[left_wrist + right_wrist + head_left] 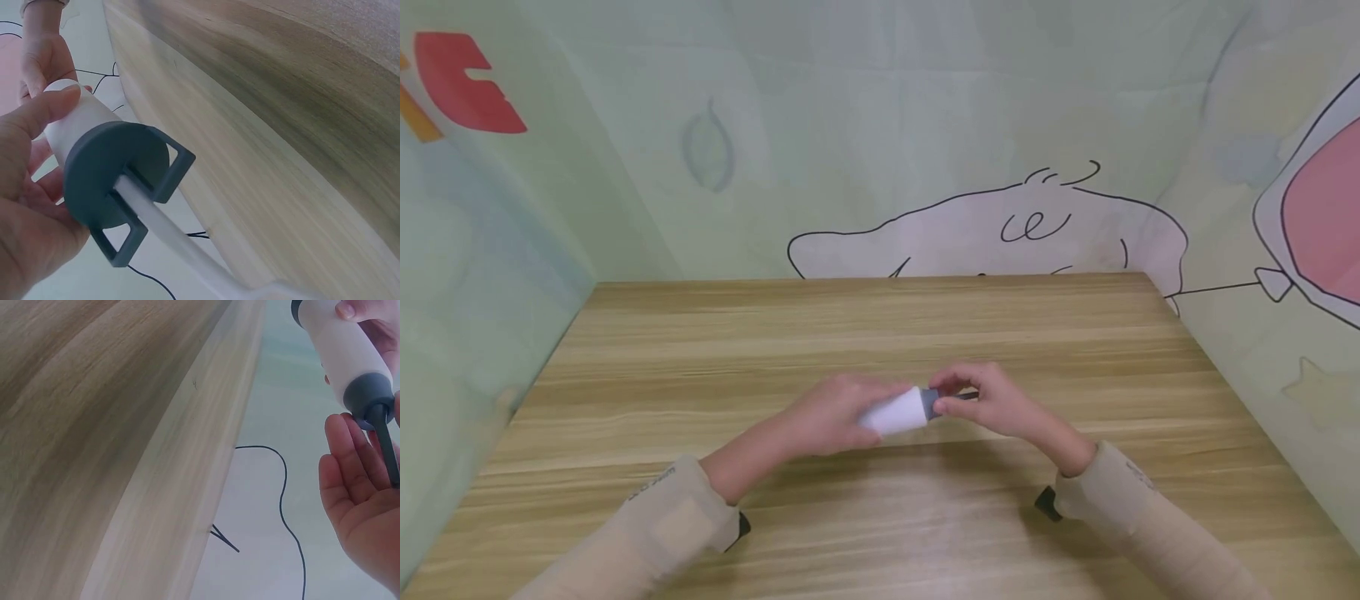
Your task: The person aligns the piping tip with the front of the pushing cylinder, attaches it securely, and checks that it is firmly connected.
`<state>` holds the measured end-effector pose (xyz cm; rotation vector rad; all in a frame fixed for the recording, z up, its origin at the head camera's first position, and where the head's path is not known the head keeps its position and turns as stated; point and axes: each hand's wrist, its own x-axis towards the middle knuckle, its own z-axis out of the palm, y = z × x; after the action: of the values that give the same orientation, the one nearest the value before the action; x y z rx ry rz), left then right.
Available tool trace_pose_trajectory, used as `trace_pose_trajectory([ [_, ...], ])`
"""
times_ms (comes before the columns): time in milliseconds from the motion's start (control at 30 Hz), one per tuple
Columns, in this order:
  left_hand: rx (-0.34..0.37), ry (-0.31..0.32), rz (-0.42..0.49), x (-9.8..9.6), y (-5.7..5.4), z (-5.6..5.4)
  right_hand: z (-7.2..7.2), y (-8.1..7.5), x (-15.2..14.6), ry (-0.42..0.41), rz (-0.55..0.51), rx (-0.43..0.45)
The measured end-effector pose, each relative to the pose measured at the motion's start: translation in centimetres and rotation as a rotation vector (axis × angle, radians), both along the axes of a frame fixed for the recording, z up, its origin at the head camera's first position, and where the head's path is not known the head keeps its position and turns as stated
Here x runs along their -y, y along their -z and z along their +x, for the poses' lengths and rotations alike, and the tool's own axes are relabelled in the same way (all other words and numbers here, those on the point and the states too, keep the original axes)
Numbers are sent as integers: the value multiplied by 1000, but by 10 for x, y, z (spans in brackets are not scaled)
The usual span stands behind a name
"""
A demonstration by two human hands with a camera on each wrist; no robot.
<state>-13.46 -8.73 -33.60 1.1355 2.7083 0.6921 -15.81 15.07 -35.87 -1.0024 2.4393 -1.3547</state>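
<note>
A large white syringe [898,412] is held off the table, tilted a little up toward the right. My left hand [838,414] grips its white barrel, the thumb along one side. In the left wrist view, its dark grey end disc [112,178] has two square finger loops, and a white plunger rod [172,231] sticks out from it. My right hand [988,398] pinches the dark grey collar [369,392] at the other end with fingertips and thumb. From that collar a long, thin dark nozzle [384,447] runs past the right palm.
The wood-grain table [820,333] spreads beneath both hands. Pale printed cloth walls [850,125] with line drawings stand behind it and at both sides. Beige sleeves [677,517] cover the forearms, with a small dark piece [1048,503] at each cuff.
</note>
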Motion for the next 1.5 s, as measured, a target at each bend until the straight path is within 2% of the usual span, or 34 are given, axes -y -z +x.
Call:
trace_pose_trajectory([
  [167,-11,5,-7,-1,0,0,-2,3,-1,-14,-7,42],
  [267,-9,5,-6,-1,-1,-1,-3,3,-2,-6,-10,31],
  [400,-10,-2,-4,-1,0,-2,-3,1,-3,10,26,-70],
  [500,-9,-7,0,0,0,-2,-2,-1,-2,-23,50,-149],
  [633,-6,-7,5,0,0,-2,-1,0,-1,-54,41,-194],
  [767,4,-8,-3,0,-2,-2,0,1,-2,-41,27,-160],
  [933,-3,-3,-14,-1,-1,-2,1,0,-2,-5,54,-68],
  [1000,-7,-2,-14,0,-1,-1,1,0,-2,13,64,-58],
  [1133,-12,2,-6,1,0,-2,0,-1,-3,3,74,-110],
  [1300,-26,20,11,1,2,-3,-1,-1,-3,-66,75,-215],
  [1500,-25,24,7,0,4,-3,0,0,-3,-44,89,-199],
])
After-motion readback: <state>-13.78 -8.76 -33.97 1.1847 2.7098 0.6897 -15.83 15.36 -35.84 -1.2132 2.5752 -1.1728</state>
